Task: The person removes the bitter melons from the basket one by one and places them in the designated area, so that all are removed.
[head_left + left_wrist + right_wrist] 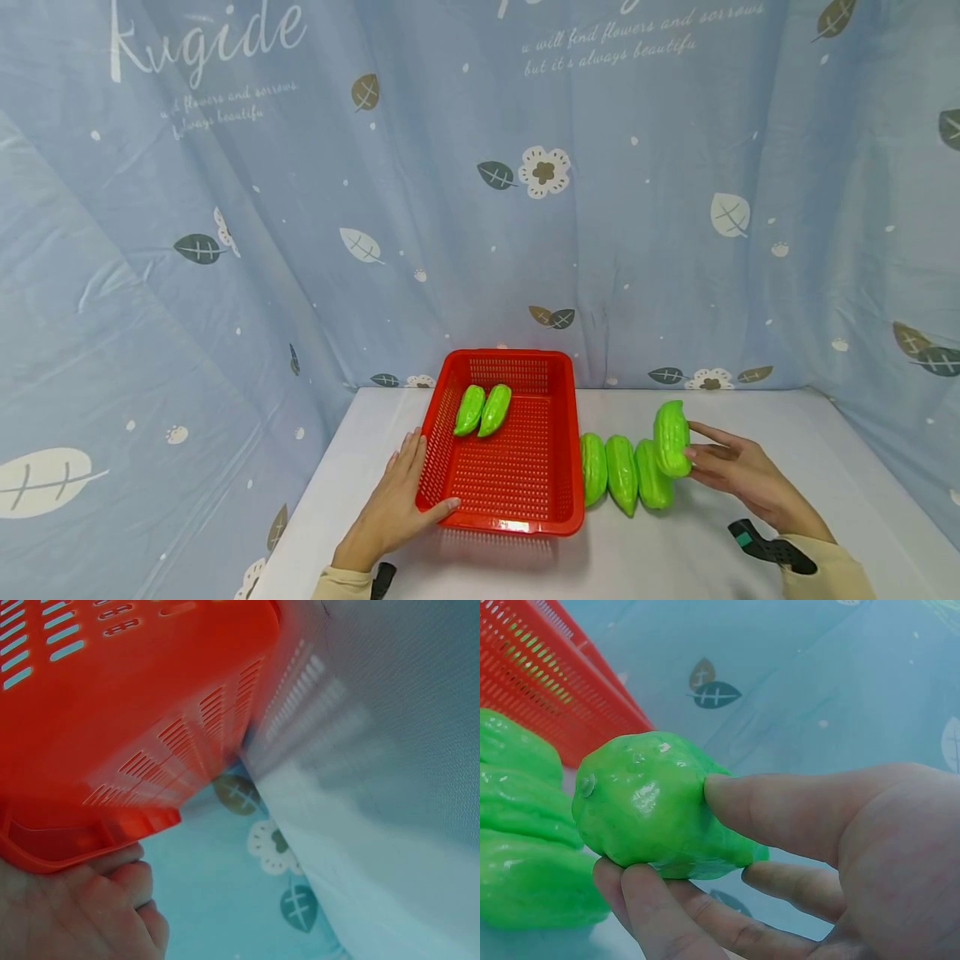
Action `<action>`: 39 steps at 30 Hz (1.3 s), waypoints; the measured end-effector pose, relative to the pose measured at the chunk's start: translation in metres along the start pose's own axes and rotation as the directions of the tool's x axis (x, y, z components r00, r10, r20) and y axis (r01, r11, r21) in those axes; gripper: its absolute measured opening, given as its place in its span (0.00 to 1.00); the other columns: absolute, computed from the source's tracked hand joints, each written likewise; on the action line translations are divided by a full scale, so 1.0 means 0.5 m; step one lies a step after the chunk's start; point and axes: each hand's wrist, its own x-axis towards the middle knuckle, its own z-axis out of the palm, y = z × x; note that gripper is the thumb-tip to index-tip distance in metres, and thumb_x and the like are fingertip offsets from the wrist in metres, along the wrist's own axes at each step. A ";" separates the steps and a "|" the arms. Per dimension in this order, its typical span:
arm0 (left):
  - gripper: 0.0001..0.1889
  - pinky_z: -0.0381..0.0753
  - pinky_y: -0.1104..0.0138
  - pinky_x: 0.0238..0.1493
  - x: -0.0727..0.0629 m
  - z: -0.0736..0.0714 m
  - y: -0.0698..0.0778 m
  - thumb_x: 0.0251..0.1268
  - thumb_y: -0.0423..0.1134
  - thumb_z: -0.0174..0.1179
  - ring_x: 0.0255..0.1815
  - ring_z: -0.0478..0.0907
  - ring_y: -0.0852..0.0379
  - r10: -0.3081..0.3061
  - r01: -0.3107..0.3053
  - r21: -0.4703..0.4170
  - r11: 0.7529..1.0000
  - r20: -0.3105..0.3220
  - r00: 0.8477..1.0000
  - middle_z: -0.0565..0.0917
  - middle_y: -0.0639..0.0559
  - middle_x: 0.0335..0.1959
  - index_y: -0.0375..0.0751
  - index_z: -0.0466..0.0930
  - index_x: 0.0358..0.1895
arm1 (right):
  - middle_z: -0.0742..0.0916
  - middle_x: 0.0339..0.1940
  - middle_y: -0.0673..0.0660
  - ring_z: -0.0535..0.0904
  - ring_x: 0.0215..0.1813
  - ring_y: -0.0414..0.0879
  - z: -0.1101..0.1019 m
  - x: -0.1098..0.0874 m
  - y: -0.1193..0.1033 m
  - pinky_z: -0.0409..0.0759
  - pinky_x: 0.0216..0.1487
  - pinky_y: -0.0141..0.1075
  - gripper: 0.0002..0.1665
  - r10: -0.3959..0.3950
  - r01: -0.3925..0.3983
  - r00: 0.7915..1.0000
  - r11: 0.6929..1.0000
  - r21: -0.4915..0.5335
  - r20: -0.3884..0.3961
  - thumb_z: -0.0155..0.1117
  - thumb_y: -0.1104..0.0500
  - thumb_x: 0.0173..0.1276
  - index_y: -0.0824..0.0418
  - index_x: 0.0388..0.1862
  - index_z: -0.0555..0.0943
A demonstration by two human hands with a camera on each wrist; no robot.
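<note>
My right hand (745, 477) pinches a glossy green bitter melon (672, 437) between thumb and fingers, above the table's right part. In the right wrist view this bitter melon (649, 802) shows its blunt end with a small stem nub. Three more bitter melons (621, 471) lie side by side just below and left of it, beside the red basket (564, 528). Two others (482, 410) lie inside the basket toward its far left. My left hand (396, 500) rests on the basket's near left corner, fingers straight along the left side, thumb over the front rim.
A white table (622, 558) bears everything. Behind it and on both sides hangs a blue curtain (450, 292) with leaf and flower prints. Dark straps (772, 550) sit at both wrists. The perforated basket wall (562, 682) stands close beyond the row of bitter melons.
</note>
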 end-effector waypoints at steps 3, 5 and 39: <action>0.60 0.54 0.41 0.84 0.000 0.000 0.001 0.60 0.71 0.62 0.88 0.47 0.40 0.000 0.000 -0.006 1.000 0.000 1.000 0.48 0.42 0.87 0.35 0.47 0.84 | 0.77 0.70 0.76 0.87 0.56 0.42 -0.003 0.000 0.007 0.87 0.60 0.44 0.50 0.008 -0.008 1.000 1.000 0.015 -0.006 0.61 0.51 0.79 0.69 0.85 0.46; 0.60 0.54 0.41 0.84 0.000 -0.001 0.001 0.60 0.71 0.62 0.88 0.46 0.40 0.000 0.000 -0.011 1.000 -0.001 1.000 0.48 0.42 0.87 0.36 0.47 0.84 | 0.78 0.69 0.74 0.87 0.55 0.41 -0.006 0.000 0.012 0.87 0.59 0.44 0.50 0.016 -0.016 1.000 1.000 0.016 -0.012 0.62 0.51 0.79 0.70 0.85 0.46; 0.60 0.54 0.42 0.84 0.000 -0.001 0.002 0.60 0.71 0.63 0.88 0.46 0.41 0.010 -0.010 -0.019 1.000 -0.006 1.000 0.47 0.43 0.87 0.35 0.47 0.84 | 0.79 0.66 0.79 0.88 0.57 0.51 -0.040 0.003 0.065 0.88 0.57 0.48 0.49 0.087 -0.087 0.996 0.995 -0.039 -0.013 0.63 0.53 0.78 0.74 0.82 0.49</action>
